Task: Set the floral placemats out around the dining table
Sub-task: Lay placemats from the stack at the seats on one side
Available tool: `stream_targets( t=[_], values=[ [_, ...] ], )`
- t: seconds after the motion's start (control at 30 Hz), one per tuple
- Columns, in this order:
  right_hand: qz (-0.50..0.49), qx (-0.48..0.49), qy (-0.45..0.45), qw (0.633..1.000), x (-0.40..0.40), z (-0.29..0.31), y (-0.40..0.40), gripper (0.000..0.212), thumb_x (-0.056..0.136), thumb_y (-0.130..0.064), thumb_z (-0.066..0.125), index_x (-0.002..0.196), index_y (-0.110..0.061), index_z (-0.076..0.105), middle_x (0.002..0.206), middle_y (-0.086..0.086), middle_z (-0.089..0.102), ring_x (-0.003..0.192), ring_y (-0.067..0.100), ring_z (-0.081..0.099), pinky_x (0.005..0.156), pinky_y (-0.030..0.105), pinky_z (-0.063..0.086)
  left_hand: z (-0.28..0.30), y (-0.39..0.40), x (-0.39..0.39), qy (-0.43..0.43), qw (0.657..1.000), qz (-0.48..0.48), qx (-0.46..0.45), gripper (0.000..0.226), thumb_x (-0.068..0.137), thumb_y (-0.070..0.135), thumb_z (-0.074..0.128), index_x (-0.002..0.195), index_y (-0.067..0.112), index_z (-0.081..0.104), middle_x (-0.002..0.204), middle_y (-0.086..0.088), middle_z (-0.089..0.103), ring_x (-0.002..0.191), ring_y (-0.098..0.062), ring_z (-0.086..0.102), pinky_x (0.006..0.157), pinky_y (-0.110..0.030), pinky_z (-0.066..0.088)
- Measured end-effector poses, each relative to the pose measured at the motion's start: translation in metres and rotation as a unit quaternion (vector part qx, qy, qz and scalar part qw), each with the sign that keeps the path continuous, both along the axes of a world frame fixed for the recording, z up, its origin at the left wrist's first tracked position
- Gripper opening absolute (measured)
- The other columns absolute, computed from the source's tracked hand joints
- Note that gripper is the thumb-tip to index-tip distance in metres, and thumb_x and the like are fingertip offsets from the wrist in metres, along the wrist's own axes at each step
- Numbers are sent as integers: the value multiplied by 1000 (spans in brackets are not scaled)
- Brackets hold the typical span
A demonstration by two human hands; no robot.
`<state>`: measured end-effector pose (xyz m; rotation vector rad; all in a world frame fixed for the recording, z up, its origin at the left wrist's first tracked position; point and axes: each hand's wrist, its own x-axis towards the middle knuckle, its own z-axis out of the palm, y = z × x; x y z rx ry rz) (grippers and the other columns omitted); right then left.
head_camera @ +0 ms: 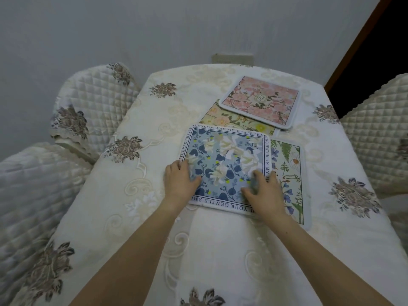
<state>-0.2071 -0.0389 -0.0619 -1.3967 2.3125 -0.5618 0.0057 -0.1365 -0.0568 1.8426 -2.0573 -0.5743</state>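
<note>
A blue floral placemat (227, 155) with a lettered border lies near the table's middle. My left hand (180, 184) rests on its left edge, thumb on top and fingers at the rim. My right hand (263, 191) lies flat on its near right corner, fingers spread and blurred. Under it to the right is a white placemat with green ferns (289, 173). A yellow-green placemat (231, 120) shows beyond, partly covered. A pink floral placemat (260, 100) lies on top of the yellow-green one at the far right.
The table wears a cream embroidered cloth (136, 195). Quilted chair covers stand at the left (92, 102), near left (28, 184) and right (375, 133). A grey wall is beyond, with a dark doorway (375, 51) at the upper right.
</note>
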Motion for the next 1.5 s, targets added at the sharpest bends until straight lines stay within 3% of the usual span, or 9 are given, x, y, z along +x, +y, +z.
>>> stream_targets(
  t=[0.1, 0.27, 0.43, 0.57, 0.73, 1.17, 1.5],
  values=[
    [-18, -10, -1, 1000, 10, -2, 8, 58, 83, -46, 59, 134, -27, 39, 151, 21, 22, 135, 39, 32, 105, 46, 38, 1, -2, 9, -39, 999, 14, 16, 75, 75, 50, 65, 131, 8, 38, 132, -18, 44, 122, -34, 35, 102, -42, 32],
    [-53, -29, -15, 998, 33, -7, 21, 58, 84, -42, 60, 136, -26, 41, 157, 18, 15, 143, 35, 24, 106, 46, 36, 7, 0, 24, -24, 999, -16, 32, 70, 75, 45, 68, 125, 5, 42, 127, -22, 44, 117, -36, 35, 97, -41, 34],
    [-51, -33, -18, 998, 62, -5, 41, 56, 85, -42, 59, 136, -26, 42, 160, 15, 4, 139, 35, 32, 101, 40, 40, 7, 23, 50, -25, 999, -15, 32, 63, 75, 44, 67, 121, 6, 46, 128, -21, 42, 116, -37, 35, 96, -42, 34],
    [-61, -34, -49, 996, 93, -8, 55, 59, 85, -41, 61, 139, -31, 41, 161, 9, 0, 146, 27, 15, 104, 38, 38, 2, 47, 83, -5, 999, 5, 32, 59, 75, 42, 67, 121, 10, 48, 136, -20, 38, 122, -36, 31, 100, -44, 31],
    [-57, -36, -78, 995, 136, -9, 63, 63, 84, -38, 64, 142, -31, 38, 161, 2, -4, 147, 20, 11, 101, 37, 41, 0, 68, 132, -2, 999, 21, 32, 60, 75, 43, 67, 124, 14, 48, 140, -19, 35, 122, -36, 30, 101, -43, 31],
    [-24, -16, -99, 995, 227, -7, 76, 62, 83, -37, 64, 140, -30, 41, 161, 4, -1, 148, 21, 11, 110, 38, 32, -3, 99, 233, 2, 998, 49, 34, 66, 78, 47, 64, 131, 15, 41, 143, -18, 29, 126, -34, 24, 105, -44, 27],
    [1, -9, -114, 993, 284, -4, 89, 62, 83, -35, 65, 140, -30, 42, 161, 3, -1, 147, 22, 13, 108, 37, 34, -4, 126, 294, -6, 997, 74, 31, 66, 81, 47, 61, 135, 16, 38, 146, -18, 26, 130, -34, 21, 107, -45, 27]
  ],
)
